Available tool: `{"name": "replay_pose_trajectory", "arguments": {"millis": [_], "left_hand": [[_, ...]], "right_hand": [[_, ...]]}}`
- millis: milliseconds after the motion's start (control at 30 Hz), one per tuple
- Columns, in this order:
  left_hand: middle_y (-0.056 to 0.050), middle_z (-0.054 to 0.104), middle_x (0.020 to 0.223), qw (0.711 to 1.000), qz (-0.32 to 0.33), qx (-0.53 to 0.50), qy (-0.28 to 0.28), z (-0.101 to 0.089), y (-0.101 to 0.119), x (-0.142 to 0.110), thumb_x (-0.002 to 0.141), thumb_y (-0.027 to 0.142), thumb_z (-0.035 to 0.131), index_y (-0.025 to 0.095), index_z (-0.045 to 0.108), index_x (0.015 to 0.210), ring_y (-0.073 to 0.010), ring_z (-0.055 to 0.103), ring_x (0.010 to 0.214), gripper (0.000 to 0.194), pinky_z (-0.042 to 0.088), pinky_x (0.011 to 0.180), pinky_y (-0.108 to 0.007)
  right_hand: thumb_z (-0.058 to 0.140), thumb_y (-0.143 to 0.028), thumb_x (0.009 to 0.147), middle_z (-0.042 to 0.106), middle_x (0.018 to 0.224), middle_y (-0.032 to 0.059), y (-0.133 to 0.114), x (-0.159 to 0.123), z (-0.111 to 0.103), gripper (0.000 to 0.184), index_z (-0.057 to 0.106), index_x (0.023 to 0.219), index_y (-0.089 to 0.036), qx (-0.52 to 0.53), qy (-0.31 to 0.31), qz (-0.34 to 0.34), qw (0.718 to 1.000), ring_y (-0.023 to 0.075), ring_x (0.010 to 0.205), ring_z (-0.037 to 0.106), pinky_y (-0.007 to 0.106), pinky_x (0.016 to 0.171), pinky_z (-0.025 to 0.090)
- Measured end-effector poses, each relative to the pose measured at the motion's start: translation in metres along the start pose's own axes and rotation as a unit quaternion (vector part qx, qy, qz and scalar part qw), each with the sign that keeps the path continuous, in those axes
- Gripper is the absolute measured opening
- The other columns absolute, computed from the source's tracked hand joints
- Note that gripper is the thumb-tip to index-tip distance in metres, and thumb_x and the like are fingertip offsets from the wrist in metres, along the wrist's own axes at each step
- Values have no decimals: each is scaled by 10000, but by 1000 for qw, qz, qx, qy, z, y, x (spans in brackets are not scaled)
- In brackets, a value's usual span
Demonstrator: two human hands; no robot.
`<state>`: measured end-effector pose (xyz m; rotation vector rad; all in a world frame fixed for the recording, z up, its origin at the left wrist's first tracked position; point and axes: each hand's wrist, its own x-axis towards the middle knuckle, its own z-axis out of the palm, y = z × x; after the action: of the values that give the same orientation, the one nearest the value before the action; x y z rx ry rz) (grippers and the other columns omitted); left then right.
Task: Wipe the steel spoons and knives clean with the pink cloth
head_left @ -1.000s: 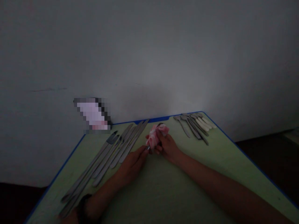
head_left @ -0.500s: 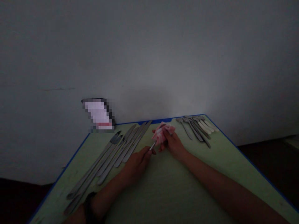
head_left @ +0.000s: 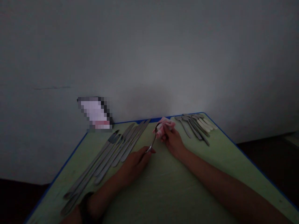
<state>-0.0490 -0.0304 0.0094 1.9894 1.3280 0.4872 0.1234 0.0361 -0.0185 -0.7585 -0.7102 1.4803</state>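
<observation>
My left hand point(head_left: 136, 161) pinches the handle end of a metal spoon point(head_left: 153, 142) that slants up and to the right over the green table point(head_left: 163, 186). The spoon's bowl meets a pink and white cloth point(head_left: 164, 127), which my right hand point(head_left: 173, 141) grips bunched up near the table's far edge. Both hands are closed. The scene is dim.
A row of long knives and forks point(head_left: 112, 154) lies at the left of the table. Several spoons point(head_left: 195, 126), some with white handles, lie at the far right corner. A pixelated object point(head_left: 95, 113) stands against the grey wall behind the table's blue edge.
The cloth in my right hand has slid away along the spoon from the handle to the bowl, uncovering the handle. My left hand has kept its hold on the handle end.
</observation>
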Motion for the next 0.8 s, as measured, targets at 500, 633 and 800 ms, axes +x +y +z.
{"name": "replay_pose_trajectory", "arguments": {"millis": [500,633,800], "left_hand": [[34,477,632,997,-20,-70,-27,-4,-3,-1,909,439,363,179,559,1176,-127,468,584,421,351,539,-225],[33,487,627,999,-10,-36,-6,-4,1,0,914,425,355,179,582,1140,-132,476,592,403,358,562,-233],[51,443,593,998,7,-57,-34,-2,-4,0,935,410,300,182,567,1126,-116,456,547,399,356,540,-219]], "right_hand": [[609,-485,743,566,696,-15,3,-6,-4,324,619,836,-176,-180,-24,-82,980,123,645,478,248,620,372],[579,-530,757,577,737,-10,10,-1,-7,359,601,865,-189,-136,14,-69,988,125,667,493,248,632,387],[550,-587,755,598,760,8,13,4,-10,411,599,885,-200,-115,38,-76,990,138,691,519,251,629,404]]}}
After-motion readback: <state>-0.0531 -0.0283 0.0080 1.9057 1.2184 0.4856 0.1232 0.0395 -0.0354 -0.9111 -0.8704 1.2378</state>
